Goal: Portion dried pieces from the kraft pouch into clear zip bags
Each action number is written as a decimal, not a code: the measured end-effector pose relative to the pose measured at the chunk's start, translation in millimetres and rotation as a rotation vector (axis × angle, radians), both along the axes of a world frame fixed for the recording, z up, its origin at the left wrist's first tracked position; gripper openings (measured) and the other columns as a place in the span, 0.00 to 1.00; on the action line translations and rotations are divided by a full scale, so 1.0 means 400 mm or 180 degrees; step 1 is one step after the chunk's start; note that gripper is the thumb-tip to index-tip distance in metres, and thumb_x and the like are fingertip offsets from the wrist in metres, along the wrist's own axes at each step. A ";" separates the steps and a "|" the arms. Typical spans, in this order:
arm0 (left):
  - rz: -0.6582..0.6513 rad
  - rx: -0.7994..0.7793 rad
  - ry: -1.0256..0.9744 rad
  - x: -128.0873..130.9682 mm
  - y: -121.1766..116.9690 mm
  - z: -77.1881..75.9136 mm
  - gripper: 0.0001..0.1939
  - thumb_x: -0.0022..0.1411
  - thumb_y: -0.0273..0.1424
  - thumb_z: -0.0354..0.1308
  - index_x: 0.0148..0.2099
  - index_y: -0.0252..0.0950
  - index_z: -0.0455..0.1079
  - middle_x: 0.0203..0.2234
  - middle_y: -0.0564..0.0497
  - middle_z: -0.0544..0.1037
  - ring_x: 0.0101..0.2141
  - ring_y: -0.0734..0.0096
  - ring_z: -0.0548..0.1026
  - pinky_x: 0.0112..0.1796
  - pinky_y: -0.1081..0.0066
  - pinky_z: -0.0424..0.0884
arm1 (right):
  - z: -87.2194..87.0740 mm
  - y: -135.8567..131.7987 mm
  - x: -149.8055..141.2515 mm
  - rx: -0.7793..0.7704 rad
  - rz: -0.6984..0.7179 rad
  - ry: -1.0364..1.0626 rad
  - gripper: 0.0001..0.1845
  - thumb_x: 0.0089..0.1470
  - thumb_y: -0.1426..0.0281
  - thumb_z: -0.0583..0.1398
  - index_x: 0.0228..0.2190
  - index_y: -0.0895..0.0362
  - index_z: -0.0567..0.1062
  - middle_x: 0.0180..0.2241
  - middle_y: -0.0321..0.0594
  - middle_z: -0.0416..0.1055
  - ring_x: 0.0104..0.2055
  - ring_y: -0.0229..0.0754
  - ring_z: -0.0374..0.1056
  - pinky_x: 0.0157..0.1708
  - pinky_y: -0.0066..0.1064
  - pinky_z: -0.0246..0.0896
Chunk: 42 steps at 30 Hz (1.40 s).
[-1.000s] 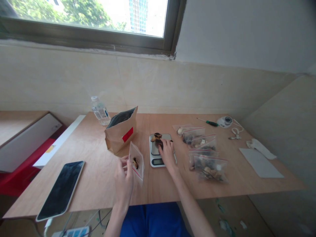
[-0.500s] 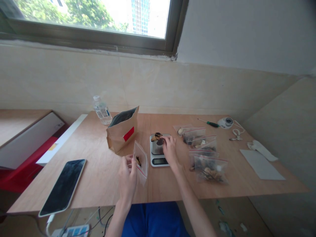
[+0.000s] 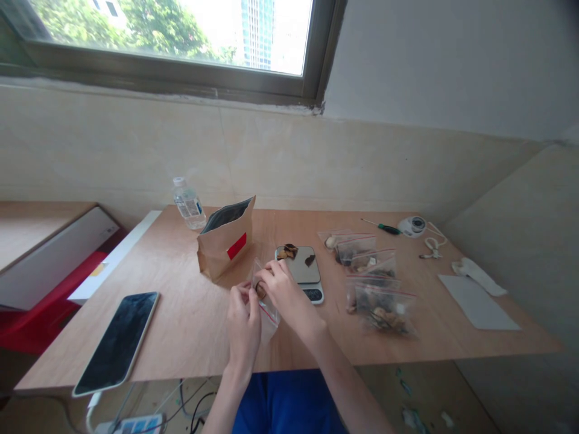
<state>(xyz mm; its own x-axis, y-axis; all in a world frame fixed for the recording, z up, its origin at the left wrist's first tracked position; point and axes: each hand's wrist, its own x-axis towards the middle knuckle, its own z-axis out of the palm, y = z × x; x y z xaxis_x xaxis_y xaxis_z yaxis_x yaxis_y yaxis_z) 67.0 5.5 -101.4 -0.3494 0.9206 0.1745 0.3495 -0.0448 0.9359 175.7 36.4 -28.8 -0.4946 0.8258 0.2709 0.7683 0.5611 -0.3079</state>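
My left hand [image 3: 245, 319] pinches a small clear zip bag [image 3: 270, 328] with a red seal line, above the table's front part. At the bag's mouth, my right hand [image 3: 286, 295] has its fingers closed on a brown dried slice [image 3: 260, 290], partly hidden by the fingers. Just beyond stands a white kitchen scale [image 3: 306, 275] with a metal plate and a small display. Dried brown pieces [image 3: 287, 251] lie at the plate's back left, and one dark dried piece [image 3: 310, 260] rests apart on its right.
Left of the scale stands an open brown paper pouch [image 3: 221, 247], with a water bottle [image 3: 189, 205] behind. Filled zip bags [image 3: 384, 313] lie on the right, near a screwdriver [image 3: 389, 229], a white camera [image 3: 412, 226] and a white sheet [image 3: 477, 301]. A phone [image 3: 117, 343] lies front left.
My right hand has moved from the scale plate left to the bag's mouth, carrying a dried slice. One dark piece now shows on the plate's right side. My left hand has shifted slightly right.
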 end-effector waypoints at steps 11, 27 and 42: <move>0.0307 -0.0071 -0.0502 -0.008 -0.003 -0.018 0.12 0.64 0.41 0.45 0.34 0.39 0.57 0.44 0.43 0.71 0.45 0.60 0.71 0.44 0.60 0.66 | -0.065 0.078 0.011 0.0005 -0.0657 0.1951 0.15 0.62 0.68 0.48 0.41 0.56 0.73 0.42 0.44 0.71 0.48 0.42 0.64 0.50 0.36 0.58; 0.0296 -0.0101 -0.0507 -0.026 -0.008 -0.026 0.12 0.64 0.42 0.45 0.34 0.39 0.57 0.47 0.43 0.69 0.47 0.59 0.70 0.46 0.58 0.64 | -0.276 0.208 0.066 0.0110 -0.1494 0.1005 0.11 0.55 0.75 0.54 0.35 0.57 0.75 0.41 0.50 0.68 0.45 0.50 0.60 0.47 0.43 0.57; 0.0318 -0.0113 -0.0474 -0.010 -0.008 -0.017 0.13 0.63 0.43 0.45 0.34 0.39 0.58 0.45 0.44 0.70 0.44 0.60 0.71 0.44 0.60 0.66 | -0.025 0.066 0.004 -0.1253 -0.0452 0.2955 0.16 0.56 0.62 0.54 0.39 0.57 0.76 0.31 0.37 0.73 0.31 0.36 0.67 0.31 0.26 0.62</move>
